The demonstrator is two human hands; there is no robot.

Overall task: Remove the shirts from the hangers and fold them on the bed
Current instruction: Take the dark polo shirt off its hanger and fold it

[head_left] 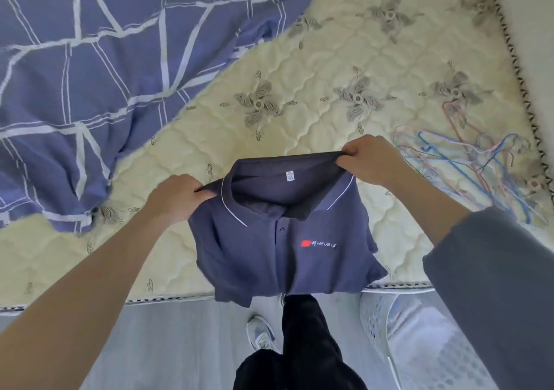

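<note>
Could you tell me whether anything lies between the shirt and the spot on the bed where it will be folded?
Nothing visible does. The left hand and right hand grip the shirt above the mattress; the hangers lie to its right and the duvet to its left, neither touching it.

The fingertips of the left hand (177,194) and right hand (371,159) are buried in the shoulders of the shirt (269,257). Its neck label (290,176) and chest lettering (319,243) are too small to read. At 3 o'clock the hangers (467,162) tangle beyond counting, and at 5 o'clock the basket (419,344) runs off the bottom edge.
</note>
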